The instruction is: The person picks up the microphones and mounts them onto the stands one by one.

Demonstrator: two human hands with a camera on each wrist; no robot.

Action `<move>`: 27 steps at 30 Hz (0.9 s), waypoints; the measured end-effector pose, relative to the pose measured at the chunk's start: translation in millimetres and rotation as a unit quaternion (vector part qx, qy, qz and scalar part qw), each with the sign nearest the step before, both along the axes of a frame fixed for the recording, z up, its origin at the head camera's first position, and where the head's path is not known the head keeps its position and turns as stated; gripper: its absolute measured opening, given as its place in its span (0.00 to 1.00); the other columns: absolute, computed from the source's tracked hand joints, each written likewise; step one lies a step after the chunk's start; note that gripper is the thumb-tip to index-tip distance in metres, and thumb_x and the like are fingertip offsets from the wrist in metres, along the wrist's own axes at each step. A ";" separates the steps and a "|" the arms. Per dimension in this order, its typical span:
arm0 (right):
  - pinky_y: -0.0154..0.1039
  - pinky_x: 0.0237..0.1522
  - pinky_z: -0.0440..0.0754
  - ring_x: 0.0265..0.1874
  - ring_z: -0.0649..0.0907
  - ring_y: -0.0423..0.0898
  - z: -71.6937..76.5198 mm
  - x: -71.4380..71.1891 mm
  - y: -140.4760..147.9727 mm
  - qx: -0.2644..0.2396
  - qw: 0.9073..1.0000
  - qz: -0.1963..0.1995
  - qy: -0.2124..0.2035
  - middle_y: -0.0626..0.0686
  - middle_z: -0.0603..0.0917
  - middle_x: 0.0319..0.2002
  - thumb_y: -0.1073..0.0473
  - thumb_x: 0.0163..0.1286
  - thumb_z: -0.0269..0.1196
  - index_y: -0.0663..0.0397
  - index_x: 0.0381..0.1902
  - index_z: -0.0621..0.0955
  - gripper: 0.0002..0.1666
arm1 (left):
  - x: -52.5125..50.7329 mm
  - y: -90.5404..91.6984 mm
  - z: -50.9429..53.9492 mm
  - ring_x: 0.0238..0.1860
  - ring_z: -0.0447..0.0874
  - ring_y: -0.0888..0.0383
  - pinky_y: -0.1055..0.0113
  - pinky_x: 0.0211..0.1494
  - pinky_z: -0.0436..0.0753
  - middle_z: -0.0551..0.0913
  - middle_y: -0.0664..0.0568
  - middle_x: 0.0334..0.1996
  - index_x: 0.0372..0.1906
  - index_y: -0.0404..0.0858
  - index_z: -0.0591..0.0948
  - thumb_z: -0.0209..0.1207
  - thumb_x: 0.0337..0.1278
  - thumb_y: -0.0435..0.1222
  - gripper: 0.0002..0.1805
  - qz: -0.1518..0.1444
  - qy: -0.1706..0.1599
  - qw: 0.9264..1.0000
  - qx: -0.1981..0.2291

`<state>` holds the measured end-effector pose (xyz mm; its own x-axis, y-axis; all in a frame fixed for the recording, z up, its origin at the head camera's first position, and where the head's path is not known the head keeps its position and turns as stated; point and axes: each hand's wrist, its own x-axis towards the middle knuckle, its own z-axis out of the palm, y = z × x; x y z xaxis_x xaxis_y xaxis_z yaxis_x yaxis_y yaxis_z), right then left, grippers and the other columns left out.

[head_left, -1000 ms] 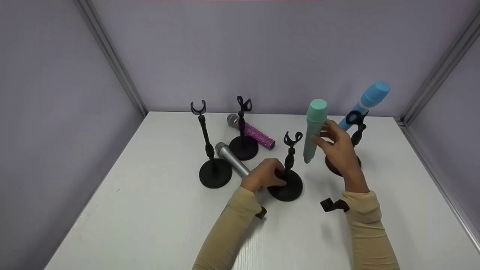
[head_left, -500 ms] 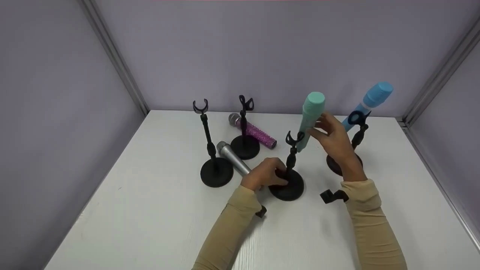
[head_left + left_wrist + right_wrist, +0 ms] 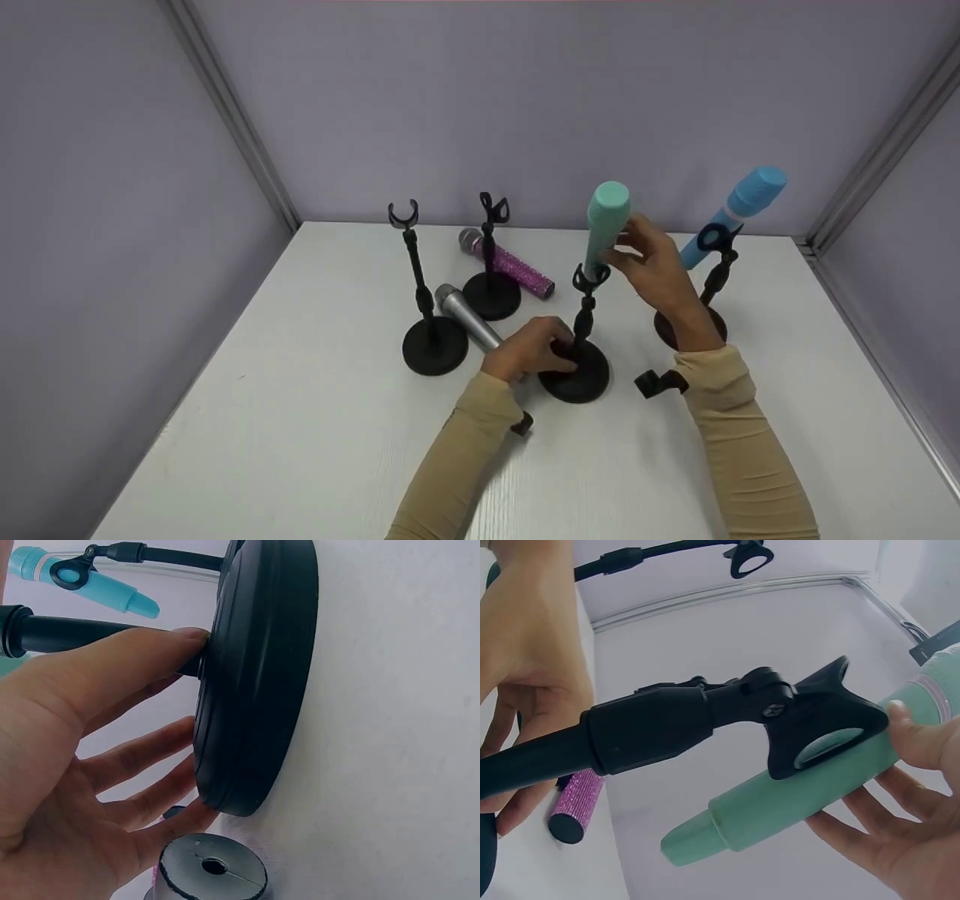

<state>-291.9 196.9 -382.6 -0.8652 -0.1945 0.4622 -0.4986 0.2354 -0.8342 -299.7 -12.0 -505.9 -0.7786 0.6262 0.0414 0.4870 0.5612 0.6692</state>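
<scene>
My left hand holds a black microphone stand low down, with the thumb against the pole and fingers at the edge of its round base. Between the thumb and fingers of my right hand is a mint green microphone, head up and tilted. In the right wrist view, the green microphone lies along the stand's clip; whether it is seated in the clip, I cannot tell. A silver microphone lies beside my left hand, its rear end hidden by that hand in the head view.
A blue microphone rests tilted in another stand at the right. Two stands with bare clips, one at the left and one farther back, stand on the white table. A glittery pink microphone lies behind the back one.
My right hand has moved left and away from me, bringing the green microphone from beside the stand to its clip. My left hand keeps its place on the stand.
</scene>
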 end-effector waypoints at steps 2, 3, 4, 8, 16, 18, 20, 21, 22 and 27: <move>0.38 0.60 0.82 0.59 0.82 0.44 -0.6 -1.8 -1.8 0.008 1.000 0.009 0.002 0.50 0.80 0.62 0.71 0.72 0.63 0.54 0.72 0.73 0.32 | -0.3 -0.1 -0.2 0.53 0.82 0.60 0.70 0.62 0.80 0.87 0.50 0.49 0.44 0.37 0.91 0.76 0.53 0.35 0.13 -0.003 0.003 1.000 -0.001; 0.38 0.60 0.82 0.59 0.82 0.44 -0.9 -2.5 -2.6 0.008 1.000 0.012 0.002 0.50 0.81 0.61 0.71 0.72 0.64 0.53 0.72 0.73 0.32 | -0.4 -0.1 -0.3 0.53 0.82 0.60 0.70 0.62 0.80 0.87 0.50 0.49 0.44 0.37 0.91 0.76 0.53 0.35 0.13 -0.005 0.005 1.000 -0.001; 0.38 0.61 0.82 0.59 0.82 0.44 -1.3 -3.3 -2.8 0.011 1.000 0.016 0.005 0.50 0.81 0.61 0.71 0.72 0.64 0.54 0.72 0.73 0.32 | -0.5 -0.1 -0.3 0.53 0.82 0.60 0.70 0.62 0.80 0.87 0.50 0.49 0.44 0.37 0.91 0.75 0.54 0.35 0.13 -0.006 0.006 1.000 -0.003; 0.34 0.59 0.82 0.58 0.83 0.42 -1.6 -4.2 -2.6 0.014 1.000 0.024 0.014 0.49 0.81 0.61 0.70 0.71 0.65 0.54 0.72 0.74 0.32 | -0.3 0.0 0.2 0.53 0.82 0.60 0.70 0.61 0.80 0.87 0.51 0.49 0.45 0.37 0.91 0.75 0.54 0.36 0.13 -0.009 0.003 1.000 -0.004; 0.30 0.57 0.83 0.55 0.84 0.38 -2.4 -3.3 -2.0 0.038 0.996 0.052 0.055 0.45 0.83 0.53 0.73 0.69 0.66 0.62 0.65 0.78 0.26 | -1.6 -1.2 -1.5 0.54 0.82 0.60 0.70 0.63 0.79 0.87 0.51 0.50 0.46 0.37 0.91 0.75 0.55 0.36 0.13 -0.015 0.013 1.000 -0.008; 0.29 0.57 0.83 0.55 0.84 0.37 -2.9 -2.7 -2.1 0.045 0.996 0.052 0.060 0.45 0.82 0.53 0.74 0.68 0.66 0.63 0.63 0.78 0.26 | -2.0 -1.4 -1.7 0.54 0.82 0.59 0.70 0.63 0.79 0.87 0.51 0.50 0.46 0.37 0.91 0.75 0.55 0.36 0.13 -0.016 0.012 1.000 -0.007; 0.28 0.57 0.83 0.55 0.83 0.37 -3.4 -2.1 -2.0 0.054 0.996 0.051 0.058 0.44 0.81 0.53 0.74 0.68 0.65 0.64 0.63 0.78 0.25 | -2.2 -1.6 -1.8 0.54 0.82 0.59 0.70 0.63 0.79 0.87 0.51 0.50 0.46 0.37 0.91 0.75 0.55 0.36 0.14 -0.016 0.008 1.000 -0.008; 0.28 0.58 0.82 0.55 0.83 0.36 -3.4 -1.7 -1.9 0.057 0.996 0.051 0.055 0.44 0.80 0.53 0.74 0.69 0.65 0.64 0.63 0.78 0.25 | -2.4 -1.5 -2.0 0.54 0.82 0.59 0.70 0.63 0.79 0.87 0.51 0.50 0.46 0.36 0.91 0.75 0.55 0.36 0.14 -0.014 0.004 1.000 -0.007; 0.28 0.58 0.82 0.56 0.82 0.36 -3.2 -1.3 -1.9 0.060 0.996 0.051 0.051 0.45 0.80 0.53 0.74 0.69 0.65 0.65 0.63 0.78 0.25 | -2.5 -1.5 -2.0 0.54 0.82 0.59 0.70 0.63 0.79 0.87 0.51 0.51 0.47 0.36 0.90 0.74 0.55 0.36 0.14 -0.014 0.001 1.000 -0.007; 0.26 0.62 0.79 0.59 0.80 0.31 -2.0 -0.8 -1.2 0.075 0.994 0.062 0.045 0.57 0.81 0.58 0.75 0.70 0.63 0.66 0.65 0.77 0.26 | -2.1 -1.6 -1.1 0.56 0.82 0.58 0.69 0.64 0.79 0.86 0.50 0.52 0.48 0.36 0.90 0.74 0.56 0.36 0.15 -0.010 -0.005 1.000 -0.004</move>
<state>-292.7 195.7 -384.6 -0.7864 -0.3700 0.4946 -0.6028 0.2851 -0.7452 -301.8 -13.6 -507.0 -0.7657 0.6426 0.0282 0.4921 0.5570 0.6690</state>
